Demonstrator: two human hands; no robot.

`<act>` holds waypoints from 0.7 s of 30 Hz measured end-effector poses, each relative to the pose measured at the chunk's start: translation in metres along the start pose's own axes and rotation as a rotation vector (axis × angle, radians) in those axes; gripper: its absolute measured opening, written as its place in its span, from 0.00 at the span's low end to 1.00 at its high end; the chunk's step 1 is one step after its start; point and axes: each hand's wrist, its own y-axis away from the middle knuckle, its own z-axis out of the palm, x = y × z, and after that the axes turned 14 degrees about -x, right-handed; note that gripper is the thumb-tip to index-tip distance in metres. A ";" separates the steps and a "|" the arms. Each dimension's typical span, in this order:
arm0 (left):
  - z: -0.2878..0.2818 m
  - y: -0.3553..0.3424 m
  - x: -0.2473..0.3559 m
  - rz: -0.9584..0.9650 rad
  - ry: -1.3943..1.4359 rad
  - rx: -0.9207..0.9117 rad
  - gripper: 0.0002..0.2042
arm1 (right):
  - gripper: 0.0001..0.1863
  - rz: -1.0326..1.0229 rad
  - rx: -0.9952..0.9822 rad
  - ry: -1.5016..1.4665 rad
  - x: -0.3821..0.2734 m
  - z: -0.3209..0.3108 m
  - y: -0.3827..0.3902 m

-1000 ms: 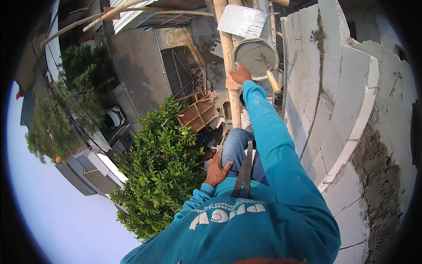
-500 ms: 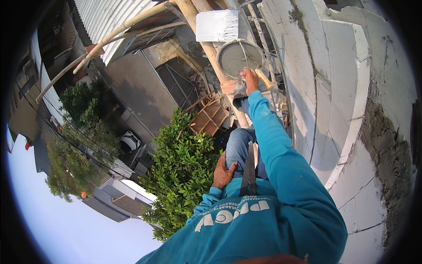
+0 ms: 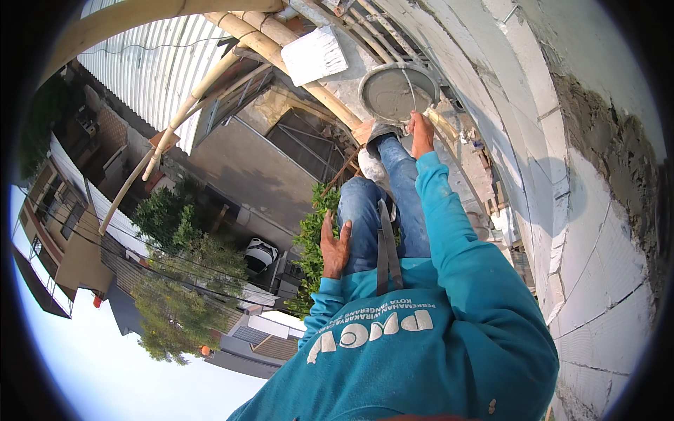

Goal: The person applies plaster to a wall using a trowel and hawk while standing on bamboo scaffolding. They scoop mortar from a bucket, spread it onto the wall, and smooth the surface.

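Observation:
My right hand (image 3: 421,135) is closed at the near side of a round grey bucket (image 3: 434,81), around its thin pale handle (image 3: 410,88), which arches over the opening. Wet grey mortar (image 3: 397,97) lies inside the bucket. Just right of that hand is a yellowish wooden piece (image 3: 446,126), partly hidden. My left hand (image 3: 335,245) lies against my left thigh, fingers stretched and apart, with nothing in it.
A white block wall (image 3: 523,151) with rough mortar (image 3: 597,140) rises on the right. Bamboo poles (image 3: 319,91) and a white board (image 3: 314,56) stand beyond my feet. To the left is a drop to a yard with trees (image 3: 186,281) and a parked car (image 3: 260,255).
My view has turned and shifted, and the bucket appears farther right. My right hand stays at the bucket's near side. My left hand remains on my thigh, its fingers now pointing more upward.

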 end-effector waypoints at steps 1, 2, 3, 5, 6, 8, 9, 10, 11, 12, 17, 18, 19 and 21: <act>-0.007 -0.003 0.012 0.025 -0.029 0.028 0.37 | 0.15 -0.074 -0.013 -0.049 0.003 -0.010 0.010; -0.014 -0.007 0.024 0.049 -0.058 0.056 0.37 | 0.14 -0.082 0.037 -0.100 0.004 -0.018 0.014; -0.021 -0.013 0.032 0.084 -0.078 0.064 0.36 | 0.14 -0.091 0.090 -0.156 0.010 -0.028 0.015; -0.030 -0.026 0.049 0.156 -0.128 0.078 0.36 | 0.14 -0.101 0.193 -0.269 0.024 -0.050 0.017; -0.032 -0.035 0.056 0.178 -0.164 0.080 0.35 | 0.13 -0.105 0.242 -0.322 0.030 -0.062 0.015; -0.036 -0.049 0.066 0.215 -0.241 0.081 0.35 | 0.11 -0.105 0.325 -0.437 0.051 -0.090 0.017; -0.038 -0.057 0.070 0.220 -0.258 0.067 0.35 | 0.09 -0.104 0.353 -0.497 0.063 -0.106 0.017; -0.037 -0.065 0.075 0.228 -0.292 0.049 0.34 | 0.08 -0.109 0.381 -0.555 0.070 -0.119 0.016; -0.036 -0.072 0.081 0.237 -0.325 0.031 0.34 | 0.08 -0.094 0.413 -0.585 0.079 -0.131 0.017; -0.035 -0.079 0.087 0.243 -0.358 0.015 0.34 | 0.08 -0.076 0.443 -0.614 0.087 -0.140 0.020; -0.020 -0.121 0.108 0.340 -0.507 -0.070 0.31 | 0.12 -0.026 0.572 -0.736 0.136 -0.178 0.037; -0.016 -0.131 0.109 0.352 -0.531 -0.083 0.31 | 0.12 0.005 0.585 -0.733 0.142 -0.176 0.044; -0.012 -0.140 0.110 0.363 -0.555 -0.088 0.31 | 0.12 0.036 0.598 -0.731 0.147 -0.175 0.050; -0.007 -0.152 0.108 0.374 -0.602 -0.101 0.30 | 0.13 0.071 0.629 -0.732 0.163 -0.176 0.059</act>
